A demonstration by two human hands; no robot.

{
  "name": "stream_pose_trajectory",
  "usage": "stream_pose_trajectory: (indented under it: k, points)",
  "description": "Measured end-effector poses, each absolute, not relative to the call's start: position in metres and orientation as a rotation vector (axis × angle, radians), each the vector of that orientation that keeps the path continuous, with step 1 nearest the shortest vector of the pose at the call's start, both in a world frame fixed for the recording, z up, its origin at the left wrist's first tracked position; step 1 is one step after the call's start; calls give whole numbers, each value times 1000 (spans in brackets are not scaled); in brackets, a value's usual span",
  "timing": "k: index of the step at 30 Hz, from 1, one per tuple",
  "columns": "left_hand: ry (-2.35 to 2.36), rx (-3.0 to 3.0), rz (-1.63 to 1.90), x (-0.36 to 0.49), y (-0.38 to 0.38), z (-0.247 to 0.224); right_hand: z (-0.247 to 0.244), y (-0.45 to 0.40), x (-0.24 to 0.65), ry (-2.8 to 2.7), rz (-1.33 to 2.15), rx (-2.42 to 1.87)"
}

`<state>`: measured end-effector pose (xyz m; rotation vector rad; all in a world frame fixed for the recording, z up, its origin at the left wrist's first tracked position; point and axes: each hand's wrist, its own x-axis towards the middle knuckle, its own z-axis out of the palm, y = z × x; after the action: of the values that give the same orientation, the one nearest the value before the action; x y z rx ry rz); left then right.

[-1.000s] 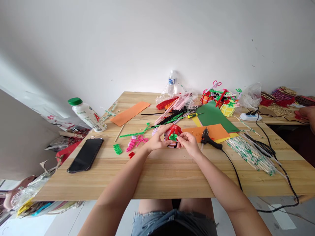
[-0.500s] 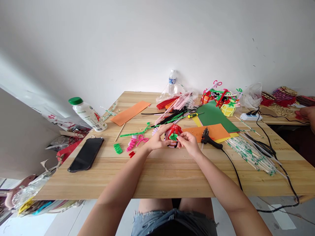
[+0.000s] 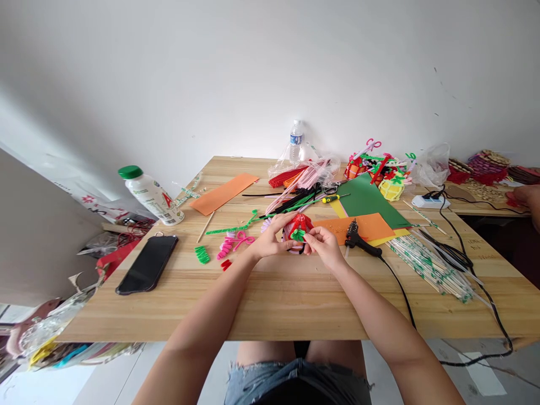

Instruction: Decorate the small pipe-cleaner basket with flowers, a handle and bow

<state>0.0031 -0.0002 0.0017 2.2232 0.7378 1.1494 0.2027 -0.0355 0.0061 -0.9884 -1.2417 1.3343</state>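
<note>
Between my two hands is a small pipe-cleaner craft piece (image 3: 302, 220), red on top with pink and dark parts lower down. My left hand (image 3: 274, 239) is wrapped round its left side. At its front sits a green pipe-cleaner leaf (image 3: 297, 234), pinched at the right edge by the fingertips of my right hand (image 3: 324, 243). Left of my hands lie a coiled green pipe cleaner (image 3: 202, 255), a pink coil (image 3: 225, 246) and a short red piece (image 3: 226, 264). The underside of the craft piece is hidden by my fingers.
A black glue gun (image 3: 361, 243) lies right of my hands, its cord running off the table front. Behind are bundled pipe cleaners (image 3: 295, 197), a yellow screwdriver (image 3: 331, 198) and green paper (image 3: 371, 199). A phone (image 3: 147, 264) and bottle (image 3: 152, 197) are left. Another person's hand (image 3: 529, 197) shows far right.
</note>
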Motion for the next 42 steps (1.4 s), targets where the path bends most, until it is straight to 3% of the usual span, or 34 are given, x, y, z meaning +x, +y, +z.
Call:
stream_pose_trajectory:
  k: [42]
  points:
    - [728, 2224, 1156, 4, 0, 2, 7, -36, 202, -1237, 1330, -998]
